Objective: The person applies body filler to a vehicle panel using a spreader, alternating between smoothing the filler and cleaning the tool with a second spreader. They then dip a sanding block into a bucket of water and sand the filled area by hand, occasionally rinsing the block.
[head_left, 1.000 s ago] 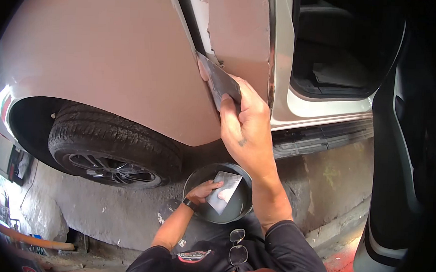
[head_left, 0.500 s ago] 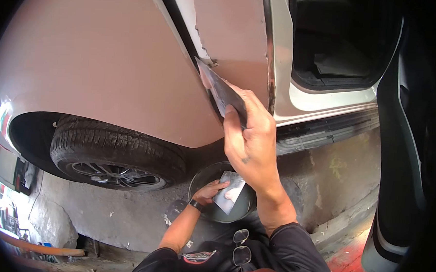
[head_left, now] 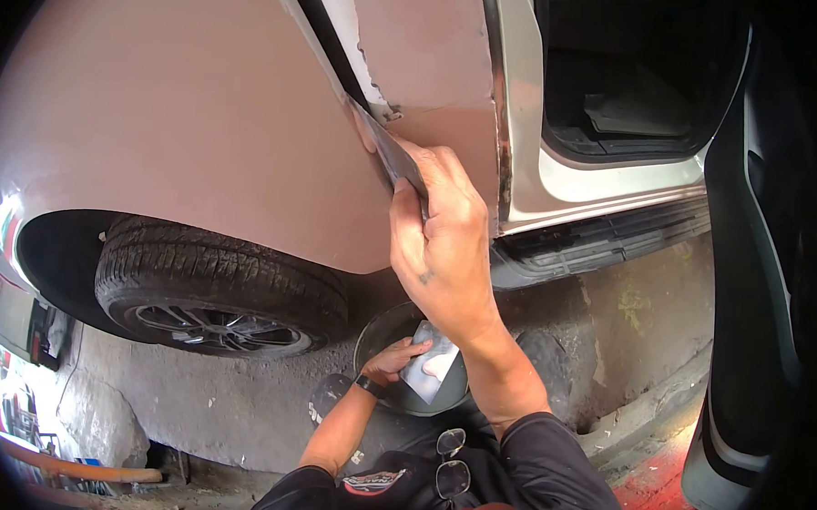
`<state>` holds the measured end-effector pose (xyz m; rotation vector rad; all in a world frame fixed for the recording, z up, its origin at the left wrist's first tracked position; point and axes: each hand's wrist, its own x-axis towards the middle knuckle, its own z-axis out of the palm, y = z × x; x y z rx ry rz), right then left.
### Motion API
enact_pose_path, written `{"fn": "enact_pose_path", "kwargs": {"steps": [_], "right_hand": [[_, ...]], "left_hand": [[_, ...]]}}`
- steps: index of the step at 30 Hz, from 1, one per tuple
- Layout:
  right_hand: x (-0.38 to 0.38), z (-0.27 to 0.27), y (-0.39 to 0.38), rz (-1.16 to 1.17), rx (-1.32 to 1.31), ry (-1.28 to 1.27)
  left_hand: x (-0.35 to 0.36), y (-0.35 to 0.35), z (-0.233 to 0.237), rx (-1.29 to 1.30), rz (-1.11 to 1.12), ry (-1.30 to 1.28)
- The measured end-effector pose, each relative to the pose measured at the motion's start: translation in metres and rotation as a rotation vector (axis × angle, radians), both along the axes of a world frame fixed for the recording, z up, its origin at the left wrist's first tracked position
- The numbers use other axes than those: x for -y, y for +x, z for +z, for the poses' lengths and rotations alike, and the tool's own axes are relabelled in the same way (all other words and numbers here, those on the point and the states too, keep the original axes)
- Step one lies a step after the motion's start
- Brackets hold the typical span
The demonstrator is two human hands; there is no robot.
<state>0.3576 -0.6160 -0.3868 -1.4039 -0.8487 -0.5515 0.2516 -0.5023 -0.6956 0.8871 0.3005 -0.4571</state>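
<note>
My right hand pinches a thin grey putty spreader between thumb and fingers. Pink filler shows on the spreader's face, and its far edge meets the rear edge of the car's pinkish front fender, beside the dark gap. Lower down, my left hand grips a flat, shiny rectangular plate by one side, thumb on top. A dab of pink putty sits on that plate. Beneath it is a round dark bucket, partly hidden by my hand and the plate.
A tyre stands under the fender at left. Right of the gap is a pinkish body panel with chipped white edges. The doorway is open, above a black side step. The open door hangs at far right.
My right hand has moved left and slightly up with the spreader, which now reaches the fender's edge and looks more edge-on. My left hand and the plate have stayed nearly still.
</note>
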Motion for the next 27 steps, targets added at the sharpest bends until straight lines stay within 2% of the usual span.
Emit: {"fn": "enact_pose_path", "kwargs": {"steps": [8, 14, 17, 21, 27], "right_hand": [[0.009, -0.002, -0.012, 0.11, -0.001, -0.018], [0.018, -0.027, -0.008, 0.046, -0.031, 0.014], [0.015, -0.032, -0.006, -0.005, -0.028, 0.019], [0.011, -0.035, -0.006, -0.016, -0.06, -0.002], [0.001, -0.037, -0.006, -0.062, -0.039, 0.015]], "left_hand": [[-0.003, 0.002, -0.007, 0.027, -0.019, 0.022], [0.0, 0.0, 0.011, -0.006, 0.009, 0.134], [0.0, -0.005, 0.015, 0.069, 0.015, 0.141], [0.008, -0.003, 0.022, -0.083, 0.124, 0.183], [-0.007, -0.002, -0.026, -0.004, 0.022, 0.042]]}}
